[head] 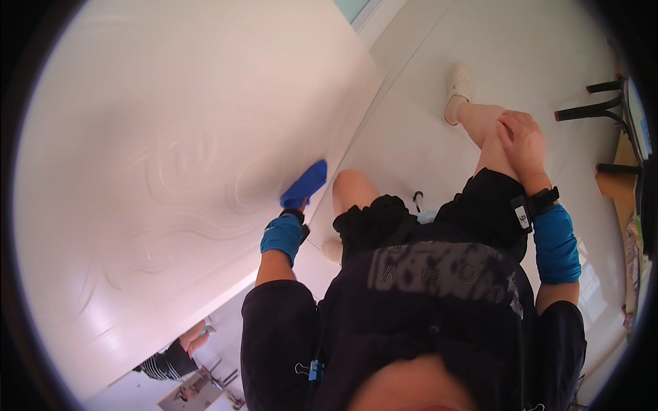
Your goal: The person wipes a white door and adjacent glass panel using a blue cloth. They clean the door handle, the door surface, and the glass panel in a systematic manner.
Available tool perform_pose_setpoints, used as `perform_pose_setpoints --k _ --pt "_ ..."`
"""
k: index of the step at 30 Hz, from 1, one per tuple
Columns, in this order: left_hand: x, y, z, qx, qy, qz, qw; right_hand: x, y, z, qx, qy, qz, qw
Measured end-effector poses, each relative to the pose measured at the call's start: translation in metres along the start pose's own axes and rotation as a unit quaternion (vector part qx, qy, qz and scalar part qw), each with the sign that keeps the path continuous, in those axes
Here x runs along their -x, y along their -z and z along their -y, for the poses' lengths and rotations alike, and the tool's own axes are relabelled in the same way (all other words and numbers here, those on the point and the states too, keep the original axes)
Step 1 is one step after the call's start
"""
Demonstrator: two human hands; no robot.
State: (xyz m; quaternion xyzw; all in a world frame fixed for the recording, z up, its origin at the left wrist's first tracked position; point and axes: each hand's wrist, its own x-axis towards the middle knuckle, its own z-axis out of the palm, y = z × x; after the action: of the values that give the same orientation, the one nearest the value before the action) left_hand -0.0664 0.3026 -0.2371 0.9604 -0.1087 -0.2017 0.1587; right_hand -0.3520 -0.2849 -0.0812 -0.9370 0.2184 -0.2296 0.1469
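Note:
My left hand [304, 203] presses a folded blue cloth [306, 184] against a large white door-like panel [247, 97] with curving relief lines. The cloth hides most of that hand's fingers. It sits close to the panel's edge, just left of my bent left knee [353, 187]. My right hand [523, 141] lies over my right knee, holding nothing. Each wrist carries a black strap above a blue sleeve cuff [556, 246]; the right one has a small white tag [522, 216] bearing writing.
Black furniture legs [591, 110] with red tips jut in at the right, beside a brown wooden piece [614, 190]. A metal leg [419, 200] shows between my thighs. Past the panel's lower edge is another person [169, 362] in striped clothing. Pale tiles [493, 46] cover the floor.

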Motion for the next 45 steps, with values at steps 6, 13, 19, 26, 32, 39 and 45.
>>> perform_pose_setpoints --k 6,13,19,26,32,39,45 --pt "-0.085 0.044 -0.204 0.083 -0.233 -0.013 0.969 -0.002 0.023 0.013 -0.032 0.014 -0.042 0.999" --pt "-0.058 0.197 -0.393 -0.749 -0.284 -0.363 0.476 -0.012 0.056 0.024 -0.053 0.023 -0.046 0.997" --pt "0.049 0.339 -0.469 -0.350 -0.466 -0.493 0.646 -0.008 0.045 0.012 -0.085 0.076 -0.101 0.988" --pt "0.058 0.311 -0.460 -0.633 -0.321 -0.490 0.506 -0.028 0.042 0.027 -0.126 0.120 -0.103 0.979" --pt "0.026 0.300 -0.450 -0.732 -0.277 -0.435 0.445 -0.050 0.055 0.025 -0.138 0.175 -0.060 0.973" --pt "-0.012 0.293 -0.415 -0.016 -0.497 -0.305 0.812 -0.094 0.077 0.024 -0.128 0.171 0.005 0.977" --pt "-0.019 0.259 -0.377 0.096 -0.413 -0.244 0.873 -0.126 0.087 0.025 -0.099 0.130 0.002 0.987"
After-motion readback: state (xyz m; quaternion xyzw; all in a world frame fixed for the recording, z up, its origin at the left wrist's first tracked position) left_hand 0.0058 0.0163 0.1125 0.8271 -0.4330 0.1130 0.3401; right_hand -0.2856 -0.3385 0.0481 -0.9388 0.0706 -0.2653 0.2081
